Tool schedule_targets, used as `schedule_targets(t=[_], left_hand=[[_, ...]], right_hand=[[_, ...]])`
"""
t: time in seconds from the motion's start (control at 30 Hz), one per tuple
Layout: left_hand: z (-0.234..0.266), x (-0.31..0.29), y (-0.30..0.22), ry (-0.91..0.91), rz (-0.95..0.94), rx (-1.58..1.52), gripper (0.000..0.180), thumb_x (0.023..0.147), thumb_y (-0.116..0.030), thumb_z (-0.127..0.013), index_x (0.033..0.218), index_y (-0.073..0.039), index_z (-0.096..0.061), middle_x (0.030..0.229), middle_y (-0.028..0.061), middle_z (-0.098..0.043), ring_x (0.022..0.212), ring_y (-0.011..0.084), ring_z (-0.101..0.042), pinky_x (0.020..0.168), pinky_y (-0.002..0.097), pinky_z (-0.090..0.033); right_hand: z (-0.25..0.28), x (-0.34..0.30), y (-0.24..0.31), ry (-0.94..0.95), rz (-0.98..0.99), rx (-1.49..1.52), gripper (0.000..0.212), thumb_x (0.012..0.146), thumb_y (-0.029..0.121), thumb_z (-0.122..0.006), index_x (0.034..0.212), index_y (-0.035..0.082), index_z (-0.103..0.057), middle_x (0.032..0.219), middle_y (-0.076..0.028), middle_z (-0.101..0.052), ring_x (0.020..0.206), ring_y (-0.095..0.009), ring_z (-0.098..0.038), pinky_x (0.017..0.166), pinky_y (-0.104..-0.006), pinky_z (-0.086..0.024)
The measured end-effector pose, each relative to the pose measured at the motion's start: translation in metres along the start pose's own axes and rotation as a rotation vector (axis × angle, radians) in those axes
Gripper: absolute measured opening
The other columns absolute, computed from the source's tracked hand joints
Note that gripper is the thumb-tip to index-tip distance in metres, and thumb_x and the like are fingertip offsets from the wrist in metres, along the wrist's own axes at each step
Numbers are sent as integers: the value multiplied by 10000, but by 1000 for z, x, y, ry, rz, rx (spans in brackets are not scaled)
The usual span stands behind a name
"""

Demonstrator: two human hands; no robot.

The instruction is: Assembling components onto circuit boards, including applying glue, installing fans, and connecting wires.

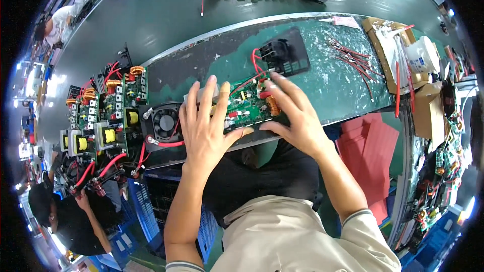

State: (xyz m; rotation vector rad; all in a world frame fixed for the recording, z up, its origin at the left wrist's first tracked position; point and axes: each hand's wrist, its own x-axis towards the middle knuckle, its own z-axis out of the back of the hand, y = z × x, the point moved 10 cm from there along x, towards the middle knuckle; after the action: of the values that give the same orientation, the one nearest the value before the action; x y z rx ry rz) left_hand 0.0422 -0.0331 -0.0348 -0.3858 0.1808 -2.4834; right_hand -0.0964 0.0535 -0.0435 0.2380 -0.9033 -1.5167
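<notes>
A green circuit board (246, 106) with copper coils, red wires and small white and red parts lies in front of me at the bench's near edge. My left hand (206, 116) lies spread across its left part, fingers stretched out and thumb along the near edge; it hides much of the board. My right hand (297, 113) spans the right end, fingertips at the far edge and thumb at the near edge. Left of the board is a black fan panel (164, 122) with a thick red lead. Beyond, red wires run to a black end plate with sockets (285, 53).
Several similar boards (111, 116) stand in a row at the left. Loose red wires (355, 63), a tube (345, 21) and a cardboard box (380, 45) with a white cup (422, 55) are at the right. Red sheets (368, 156) lie below. Another person (70, 216) works at the lower left.
</notes>
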Motion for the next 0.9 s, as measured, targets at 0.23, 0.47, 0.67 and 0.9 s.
schedule_targets(t=[0.23,0.47,0.67,0.9], left_hand=[[0,-2,2,-105,-16,-3,930,671,-510,-804,1450,-116,-484,1503,94,-447,1296,378,-446,1001,531,-376],[-3,-7,12,-120,13,-10,886,680,-503,-782,1436,-130,-510,1473,76,-486,1286,358,-465,995,533,-379],[-1,0,9,-123,48,-17,865,667,-442,-811,1425,-139,-525,1469,60,-496,1298,350,-462,1014,504,-348],[6,8,1,-130,7,64,863,774,-615,-666,1439,-92,-495,1468,103,-497,1319,389,-450,1032,514,-371]], right_hand=[[-21,8,-11,152,-17,12,764,740,288,-824,1403,61,-521,1499,-156,-457,1324,-366,-482,1065,-440,-393],[-28,10,-12,143,-72,-14,628,747,322,-808,1280,60,-607,1424,-136,-533,1259,-344,-542,1004,-434,-435],[-21,15,-12,73,-85,-3,593,698,261,-849,1218,51,-659,1393,-152,-569,1227,-339,-575,989,-409,-444],[-4,13,-8,-84,21,112,541,726,266,-818,1179,19,-657,1309,-205,-598,1172,-396,-590,937,-445,-503]])
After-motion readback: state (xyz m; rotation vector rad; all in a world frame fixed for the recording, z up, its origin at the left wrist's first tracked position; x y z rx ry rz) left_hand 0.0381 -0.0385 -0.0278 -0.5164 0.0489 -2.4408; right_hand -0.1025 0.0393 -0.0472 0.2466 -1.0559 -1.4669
